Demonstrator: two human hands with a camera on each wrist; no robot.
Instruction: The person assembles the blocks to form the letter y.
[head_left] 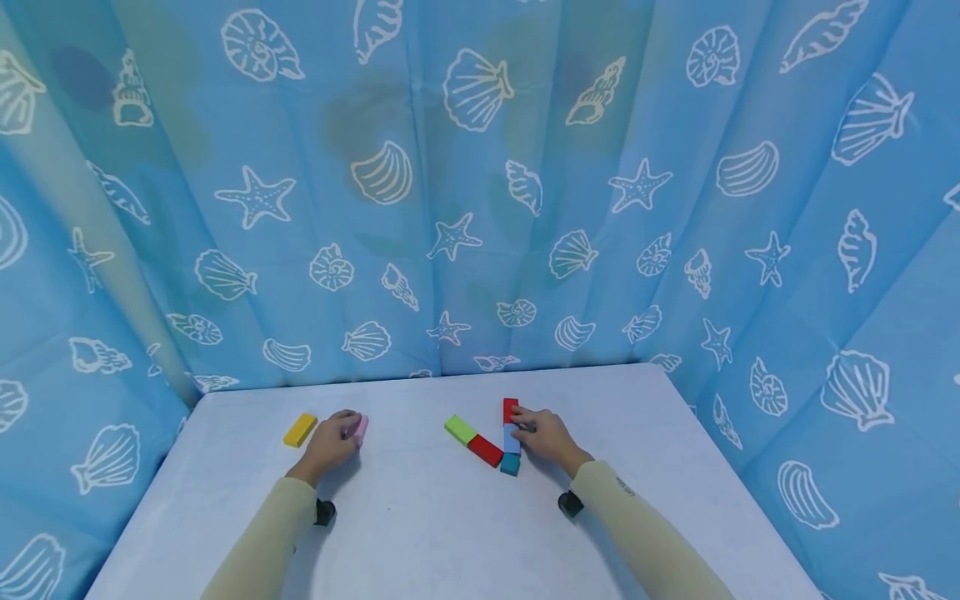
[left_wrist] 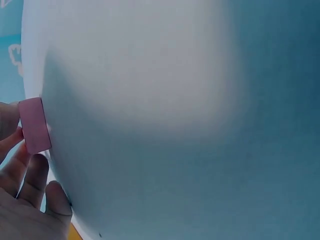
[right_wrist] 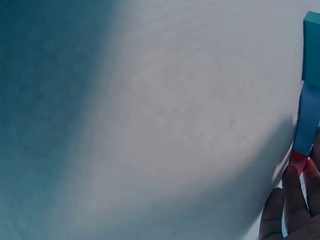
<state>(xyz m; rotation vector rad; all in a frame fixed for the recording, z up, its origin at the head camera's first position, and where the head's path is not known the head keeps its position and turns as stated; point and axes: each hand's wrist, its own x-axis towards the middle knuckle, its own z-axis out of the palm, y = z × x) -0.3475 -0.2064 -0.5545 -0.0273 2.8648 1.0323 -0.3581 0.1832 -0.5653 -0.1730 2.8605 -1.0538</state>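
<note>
Pinched between the thumb and fingers of my left hand (head_left: 335,440) is a pink block (left_wrist: 34,125), just over the left part of the table. My right hand (head_left: 550,437) has its thumb and fingers at a red block (right_wrist: 298,161), the far piece of a short line. Nearer in that line come a light blue block (head_left: 512,439) and a teal block (head_left: 510,464). From the teal one a second red block (head_left: 485,451) and a lime green block (head_left: 460,429) run off slantwise to the far left. In the right wrist view the fingers partly cover the held red block.
A yellow block (head_left: 300,430) lies left of my left hand. The white-covered table (head_left: 420,533) ends at the back against a blue curtain (head_left: 480,208) with white shell prints, which also hangs along both sides.
</note>
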